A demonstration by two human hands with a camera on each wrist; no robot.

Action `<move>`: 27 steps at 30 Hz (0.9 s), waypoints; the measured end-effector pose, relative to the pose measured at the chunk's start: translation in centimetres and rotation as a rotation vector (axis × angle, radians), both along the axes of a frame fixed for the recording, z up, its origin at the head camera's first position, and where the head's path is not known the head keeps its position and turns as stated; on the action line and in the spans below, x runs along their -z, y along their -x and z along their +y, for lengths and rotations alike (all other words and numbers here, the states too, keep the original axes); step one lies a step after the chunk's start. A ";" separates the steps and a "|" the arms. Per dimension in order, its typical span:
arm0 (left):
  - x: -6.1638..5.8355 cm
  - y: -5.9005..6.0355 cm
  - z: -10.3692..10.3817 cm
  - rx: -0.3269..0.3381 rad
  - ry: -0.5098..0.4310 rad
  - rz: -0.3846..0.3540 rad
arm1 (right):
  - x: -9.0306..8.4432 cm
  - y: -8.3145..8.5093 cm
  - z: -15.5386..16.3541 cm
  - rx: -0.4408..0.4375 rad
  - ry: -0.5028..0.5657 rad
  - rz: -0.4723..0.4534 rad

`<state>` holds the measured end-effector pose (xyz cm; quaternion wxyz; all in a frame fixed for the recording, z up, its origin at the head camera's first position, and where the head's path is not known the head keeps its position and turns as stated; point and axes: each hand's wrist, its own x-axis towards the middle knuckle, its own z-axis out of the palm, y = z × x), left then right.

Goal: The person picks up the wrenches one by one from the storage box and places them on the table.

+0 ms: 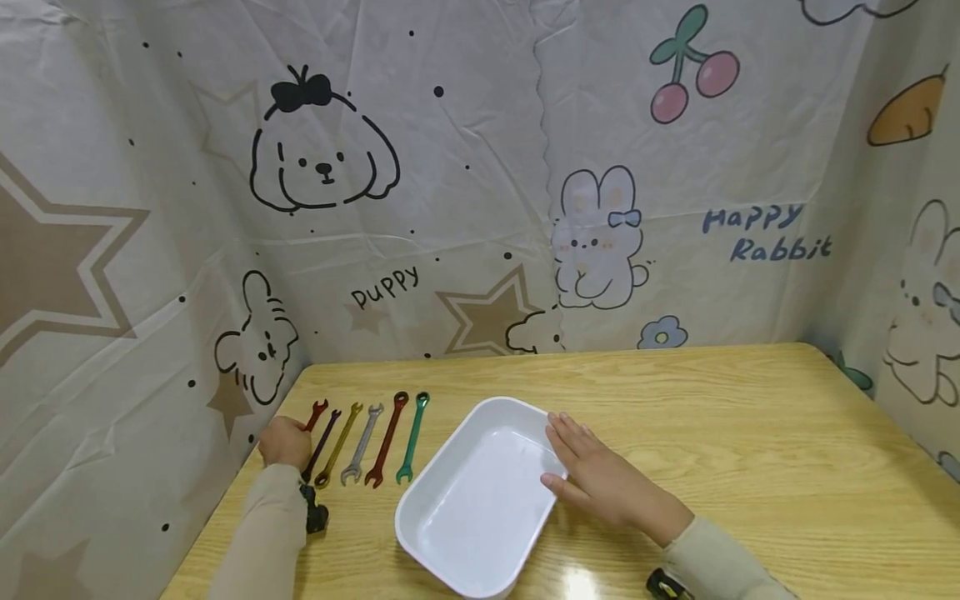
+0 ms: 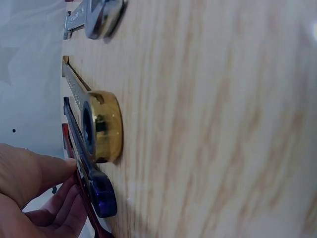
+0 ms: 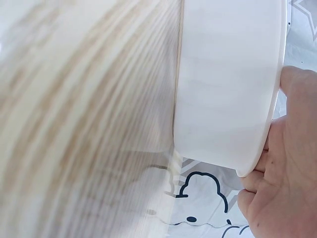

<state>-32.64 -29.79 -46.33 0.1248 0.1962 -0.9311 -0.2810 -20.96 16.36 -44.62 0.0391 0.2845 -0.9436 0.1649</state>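
My left hand (image 1: 286, 442) is at the far left of a row of wrenches. Its thumb and fingers pinch a small red wrench (image 2: 87, 201), partly hidden by the hand in the head view. Close beside it lie a purple wrench (image 1: 324, 443) and a gold wrench (image 1: 339, 445). Farther right are a silver wrench (image 1: 363, 444), a larger red wrench (image 1: 387, 439) and a green wrench (image 1: 414, 437). My right hand (image 1: 600, 479) rests with extended fingers on the right rim of a white plastic bin (image 1: 472, 596), which stands at a slant.
The light wooden table (image 1: 712, 433) extends to the right of the bin. A printed cloth (image 1: 480, 208) with cartoon animals hangs behind the table and along both sides. Dark cameras are strapped at both wrists.
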 end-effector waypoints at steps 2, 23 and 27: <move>0.0 0.0 0.0 0.003 -0.004 0.000 | 0.0 0.0 0.0 0.000 0.000 0.002; -0.1 -0.4 -0.1 0.065 0.087 0.025 | -0.1 -0.1 -0.1 0.001 0.023 -0.019; -0.4 -0.4 0.1 0.085 0.113 0.006 | -0.2 0.0 -0.1 0.009 0.033 -0.026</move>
